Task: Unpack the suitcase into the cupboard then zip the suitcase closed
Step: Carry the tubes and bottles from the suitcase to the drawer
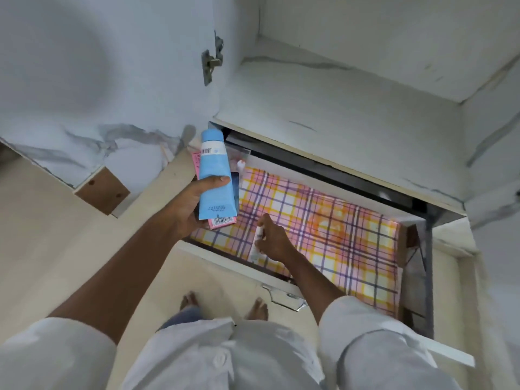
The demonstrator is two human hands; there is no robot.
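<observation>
Left hand: my left hand (194,204), at the centre of the frame, grips a stack of toiletries with the thumb across the front.
Blue tube: the blue tube (215,175) lies on top of that stack, cap end pointing to the top of the frame.
Pink box: a pink box (222,220) sits under the tube, its barcode end showing just below it; a dark flat item (235,190) is wedged between them on the right.
Right hand: my right hand (274,242), just right of and below centre, has its fingers curled round a small white tube (257,243) down inside the drawer.
Drawer: the cupboard drawer (225,258) is pulled out at centre right, lined with pink, yellow and purple plaid paper (337,229).
Cupboard: its white marbled shelf (337,108) runs across the upper right, and the door (98,80) fills the upper left.
Suitcase: not visible anywhere.
</observation>
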